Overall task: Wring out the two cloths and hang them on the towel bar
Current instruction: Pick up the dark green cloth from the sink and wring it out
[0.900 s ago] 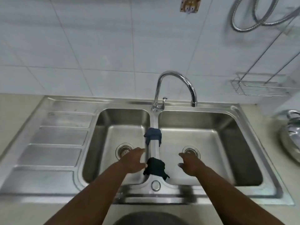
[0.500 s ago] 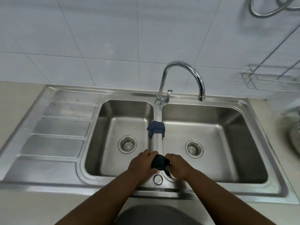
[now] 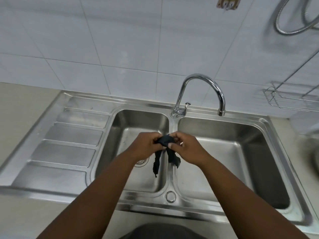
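A dark cloth (image 3: 165,140) is bunched between both my hands above the divider of the steel double sink (image 3: 172,207). My left hand (image 3: 145,146) grips its left part and my right hand (image 3: 189,149) grips its right part. Two twisted ends hang down, one (image 3: 156,163) over the left basin and one (image 3: 175,159) over the divider. The second, blue cloth that lay farther back on the divider is hidden behind my hands. I cannot pick out a towel bar for certain.
A curved chrome tap (image 3: 202,80) stands behind the divider. A ribbed draining board (image 3: 69,144) lies left of the basins. A wire rack (image 3: 293,100) and a metal hose (image 3: 290,26) hang on the tiled wall at right.
Both hands closed on the dark cloth and lifted it off the near end of the divider. Its ends now hang free, and the hands cover the blue cloth.
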### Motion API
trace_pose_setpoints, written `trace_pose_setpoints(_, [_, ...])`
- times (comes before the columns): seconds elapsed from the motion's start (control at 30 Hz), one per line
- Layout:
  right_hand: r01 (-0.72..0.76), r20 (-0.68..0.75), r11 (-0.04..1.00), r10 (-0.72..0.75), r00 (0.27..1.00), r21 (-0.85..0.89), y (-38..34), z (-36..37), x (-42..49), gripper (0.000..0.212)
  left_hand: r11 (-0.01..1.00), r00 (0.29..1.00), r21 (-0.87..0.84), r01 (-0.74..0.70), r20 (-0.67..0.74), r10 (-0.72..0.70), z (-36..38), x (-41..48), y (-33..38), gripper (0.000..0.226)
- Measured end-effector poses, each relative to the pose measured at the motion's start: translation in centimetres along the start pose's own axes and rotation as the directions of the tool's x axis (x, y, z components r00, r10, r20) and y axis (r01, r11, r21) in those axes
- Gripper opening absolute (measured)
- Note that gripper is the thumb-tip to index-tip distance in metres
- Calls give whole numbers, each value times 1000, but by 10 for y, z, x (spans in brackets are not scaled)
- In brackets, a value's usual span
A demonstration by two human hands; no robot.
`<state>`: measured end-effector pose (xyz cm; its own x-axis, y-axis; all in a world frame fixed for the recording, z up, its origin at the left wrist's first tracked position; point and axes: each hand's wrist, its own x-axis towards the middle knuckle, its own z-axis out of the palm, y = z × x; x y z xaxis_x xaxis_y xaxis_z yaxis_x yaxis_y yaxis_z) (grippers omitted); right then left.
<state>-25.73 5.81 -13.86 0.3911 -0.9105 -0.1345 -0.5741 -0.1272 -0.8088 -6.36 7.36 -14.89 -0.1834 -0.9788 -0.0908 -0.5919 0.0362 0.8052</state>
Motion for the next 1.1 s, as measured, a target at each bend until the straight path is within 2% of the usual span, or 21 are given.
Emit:
trace_pose_setpoints(0.07, [-30,-21,985,34,999,171,-3,-1,-1,27,996,1000,-83,22,-7,-23,-11,-1,5,16])
trace_pose_setpoints(0.1, [-37,-2,979,38,999,202,-4,-2,-2,31,991,999,-127,32,-12,-34,-15,-1,7,17])
trace_pose_setpoints(0.23, [-43,151,989,21,988,142,-4,2,2,48,966,998,-258,18,-59,-34,-27,-5,13,22])
trace_pose_setpoints(0.37, [-59,193,985,27,981,163,-12,24,7,64,920,986,-389,55,-123,-110,-28,-16,10,17])
trace_pose_setpoints(0.47, [-87,180,970,46,983,227,-13,43,5,63,865,978,-497,68,-138,-157,-21,-25,6,17])
trace_pose_setpoints(0.63, [-121,120,967,96,988,224,-13,55,0,54,769,938,-630,107,-194,-289,-7,-38,-2,15])
trace_pose_setpoints(0.73, [-93,95,984,79,992,155,-10,49,3,44,672,909,-735,84,-221,-355,-5,-50,-14,35])
trace_pose_setpoints(0.8, [-105,48,980,98,994,170,-13,44,7,39,677,910,-729,106,-204,-362,-7,-59,-24,53])
trace_pose_setpoints(0.9, [-126,21,954,125,992,273,-27,44,13,44,777,924,-578,248,-100,-370,-9,-70,-39,48])
trace_pose_setpoints(0.97, [-106,29,943,102,994,316,-36,48,16,49,805,928,-499,321,-3,-372,-10,-74,-43,44])
trace_pose_setpoints(1.1, [-92,77,909,66,995,405,-50,60,19,49,861,940,-391,325,36,-339,-15,-71,-35,64])
